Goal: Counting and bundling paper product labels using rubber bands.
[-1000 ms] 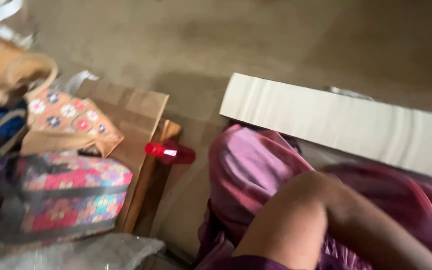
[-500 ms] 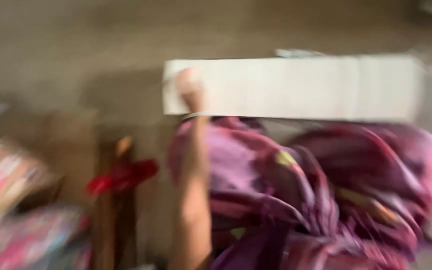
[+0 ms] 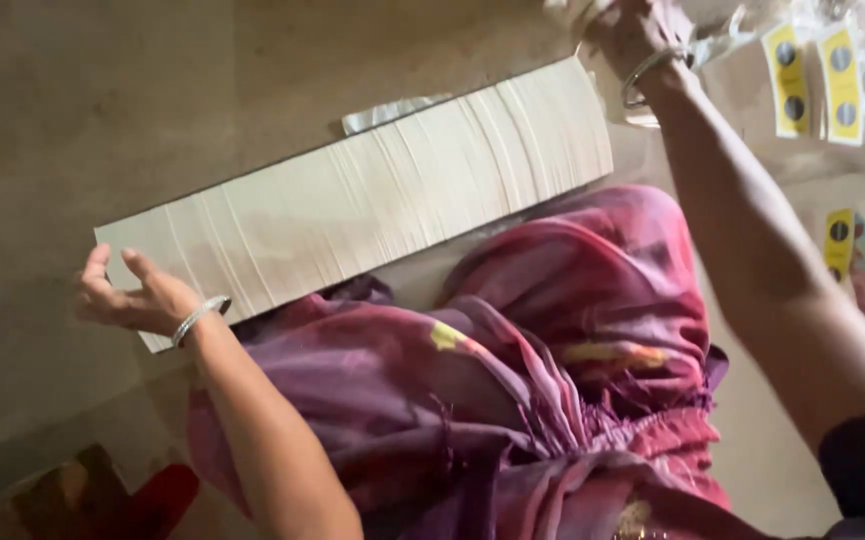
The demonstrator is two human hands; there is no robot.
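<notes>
Bare dull-brown floor [image 3: 153, 100] fills the upper left and top of the frame, dim light, no furniture in view. Lower left corner: something red and dark wood-coloured [image 3: 113, 500], blurred, cannot tell what it is. Left hand [image 3: 133, 300] at mid left, fingers spread loosely open, silver bangle on the wrist, touching the left end of a long pale stack of thin sheets [image 3: 373, 200]; whether it grips the end or just rests against it is not clear. Stack lies flat on the floor, running diagonally from mid left up toward upper centre right, just above the lap. Silvery scrap [image 3: 393, 112] pokes out behind its top edge, mostly hidden. Purple-pink patterned cloth [image 3: 513, 380] covers the lap across the lower centre. Right hand [image 3: 633, 35] at the top right, bangle on wrist, partly cut off by the frame edge, among clear plastic; open or closed, cannot tell. Yellow cards with dark round spots [image 3: 813, 75] in clear packets at upper right, more at the right edge, cropped.
</notes>
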